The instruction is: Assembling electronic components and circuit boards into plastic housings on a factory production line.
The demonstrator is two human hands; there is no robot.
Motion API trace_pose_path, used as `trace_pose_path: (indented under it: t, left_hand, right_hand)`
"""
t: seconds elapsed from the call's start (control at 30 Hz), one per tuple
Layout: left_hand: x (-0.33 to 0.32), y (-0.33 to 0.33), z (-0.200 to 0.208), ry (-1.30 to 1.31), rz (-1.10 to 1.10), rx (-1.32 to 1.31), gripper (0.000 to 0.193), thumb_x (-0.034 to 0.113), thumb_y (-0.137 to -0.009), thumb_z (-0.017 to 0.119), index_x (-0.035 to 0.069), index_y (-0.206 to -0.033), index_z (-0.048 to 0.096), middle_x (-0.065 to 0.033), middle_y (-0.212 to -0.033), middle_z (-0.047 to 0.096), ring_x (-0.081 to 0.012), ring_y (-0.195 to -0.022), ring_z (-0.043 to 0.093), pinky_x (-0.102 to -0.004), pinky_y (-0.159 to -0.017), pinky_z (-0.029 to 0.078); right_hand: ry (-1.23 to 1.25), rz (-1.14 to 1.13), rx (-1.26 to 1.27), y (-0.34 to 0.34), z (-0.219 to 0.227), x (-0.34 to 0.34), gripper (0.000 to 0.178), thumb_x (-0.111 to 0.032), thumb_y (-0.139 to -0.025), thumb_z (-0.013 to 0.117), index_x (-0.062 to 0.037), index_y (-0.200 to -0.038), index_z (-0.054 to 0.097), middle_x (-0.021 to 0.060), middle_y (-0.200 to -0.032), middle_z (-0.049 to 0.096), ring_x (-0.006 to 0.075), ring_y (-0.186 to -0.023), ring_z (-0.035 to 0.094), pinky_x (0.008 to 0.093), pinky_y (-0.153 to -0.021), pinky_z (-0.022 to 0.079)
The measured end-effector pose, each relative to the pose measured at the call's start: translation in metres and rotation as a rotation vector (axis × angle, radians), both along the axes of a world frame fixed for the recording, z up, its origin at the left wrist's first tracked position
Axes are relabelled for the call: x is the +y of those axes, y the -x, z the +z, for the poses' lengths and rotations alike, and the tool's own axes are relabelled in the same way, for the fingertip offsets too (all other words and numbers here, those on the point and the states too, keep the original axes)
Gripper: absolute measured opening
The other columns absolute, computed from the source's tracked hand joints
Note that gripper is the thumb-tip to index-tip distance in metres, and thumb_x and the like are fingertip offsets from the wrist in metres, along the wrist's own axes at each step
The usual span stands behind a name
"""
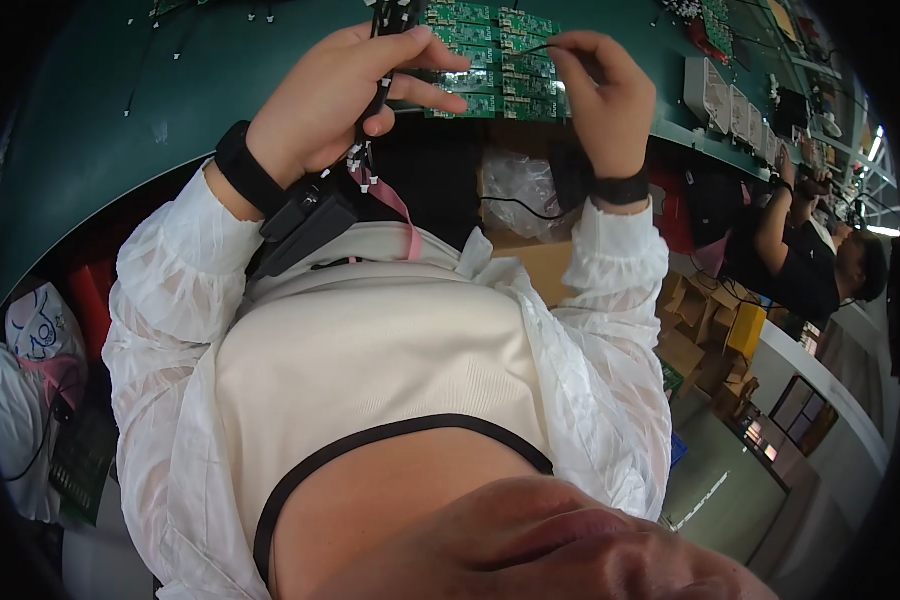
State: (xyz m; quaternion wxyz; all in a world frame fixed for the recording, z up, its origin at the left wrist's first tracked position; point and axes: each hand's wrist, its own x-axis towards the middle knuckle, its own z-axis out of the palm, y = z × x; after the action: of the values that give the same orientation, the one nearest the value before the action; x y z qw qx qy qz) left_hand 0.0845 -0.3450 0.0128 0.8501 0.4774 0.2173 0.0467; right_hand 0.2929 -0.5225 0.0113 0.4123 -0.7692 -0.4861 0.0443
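Note:
My left hand (330, 95) is closed around a bundle of black cables (394, 18). Small white connectors (363, 172) hang from the bundle below that palm, and two of its fingers stretch toward a panel of green circuit boards (478, 80). Over the panel's right side, my right hand (610, 105) pinches a thin black cable (536, 49) between thumb and fingertips. The cable's other end reaches over the boards; whether it touches one I cannot tell. The boards lie in two columns at the near edge of the green table (200, 90).
Loose cables with white ends (130, 100) lie on the table at left. White plastic housings (708, 92) stand in a row at right, near more circuit boards (718, 25). Another person (785, 240) sits farther right. Cardboard boxes (695, 320) and a plastic bag (520, 190) are below table level.

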Motion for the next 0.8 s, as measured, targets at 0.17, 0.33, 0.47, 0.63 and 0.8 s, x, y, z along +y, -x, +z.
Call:
trace_pose_path:
  t: [0.17, 0.33, 0.47, 0.63, 0.8]
  left_hand:
    - [-0.003, 0.000, -0.002, 0.117, -0.110, -0.010, 0.033, 0.029, -0.109, 0.052, -0.001, -0.120, 0.062, -0.0118, -0.123, 0.069, -0.0237, -0.111, 0.073, -0.0167, -0.047, 0.038]
    - [-0.007, 0.000, -0.010, 0.191, -0.144, -0.012, 0.033, 0.029, -0.109, 0.053, -0.001, -0.119, 0.061, -0.0115, -0.122, 0.068, -0.0229, -0.110, 0.073, -0.0174, -0.046, 0.039]
    - [-0.004, -0.002, -0.017, 0.152, -0.152, -0.001, 0.033, 0.030, -0.108, 0.054, -0.001, -0.118, 0.062, -0.0103, -0.118, 0.069, -0.0213, -0.111, 0.072, -0.0179, -0.046, 0.038]
    - [-0.003, -0.004, -0.018, -0.005, -0.179, -0.005, 0.033, 0.031, -0.108, 0.055, -0.001, -0.114, 0.063, -0.0092, -0.114, 0.070, -0.0179, -0.110, 0.073, -0.0184, -0.045, 0.039]
    - [0.007, -0.004, -0.017, -0.060, -0.147, 0.000, 0.033, 0.032, -0.108, 0.055, -0.001, -0.112, 0.063, -0.0086, -0.111, 0.071, -0.0161, -0.109, 0.073, -0.0183, -0.045, 0.039]
  right_hand:
    - [-0.039, -0.023, 0.516, -0.032, -0.009, 0.019, 0.005, 0.003, -0.088, 0.071, 0.0007, -0.092, 0.068, 0.0052, -0.083, 0.069, 0.0136, -0.075, 0.067, 0.0259, -0.069, 0.052]
    - [0.086, 0.062, 0.325, -0.023, -0.005, 0.032, 0.005, 0.001, -0.090, 0.072, 0.0009, -0.089, 0.068, 0.0026, -0.079, 0.069, 0.0076, -0.073, 0.063, 0.0248, -0.066, 0.050]
    - [0.157, 0.078, 0.132, -0.016, 0.005, 0.037, 0.006, 0.003, -0.087, 0.072, -0.0001, -0.088, 0.067, 0.0052, -0.079, 0.069, 0.0129, -0.071, 0.064, 0.0280, -0.064, 0.050]
    - [0.177, 0.296, -0.302, -0.023, 0.016, 0.043, 0.010, 0.005, -0.082, 0.072, -0.0011, -0.088, 0.067, 0.0103, -0.079, 0.066, 0.0237, -0.072, 0.066, 0.0328, -0.064, 0.050]
    - [0.229, 0.407, -0.249, -0.032, 0.018, 0.046, 0.010, 0.004, -0.080, 0.073, -0.0015, -0.087, 0.068, 0.0122, -0.080, 0.064, 0.0294, -0.075, 0.066, 0.0345, -0.065, 0.050]
